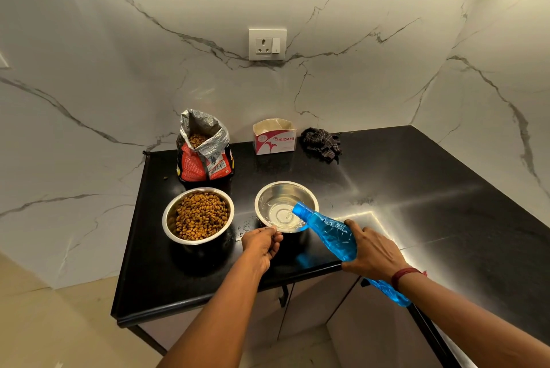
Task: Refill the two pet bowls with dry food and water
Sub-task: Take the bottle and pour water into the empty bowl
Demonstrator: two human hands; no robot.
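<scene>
Two steel bowls stand side by side on the black counter [416, 189]. The left bowl [166, 219] is heaped with brown kibble. The right bowl [285, 192] holds a shallow pool of water. My right hand [372, 251] grips a blue plastic bottle [330, 229], tilted with its mouth over the right bowl's near rim, and water runs out of it. My left hand [262, 244] pinches that bowl's near left rim. Behind the bowls stands an open red and silver bag of kibble [205, 156].
A small pink and white cardboard box [275, 137] and a crumpled dark checked cloth [321, 143] lie at the back by the marble wall. A wall socket [267, 44] is above them. Water drops [244, 229] lie between the bowls. The counter edge runs just below my hands.
</scene>
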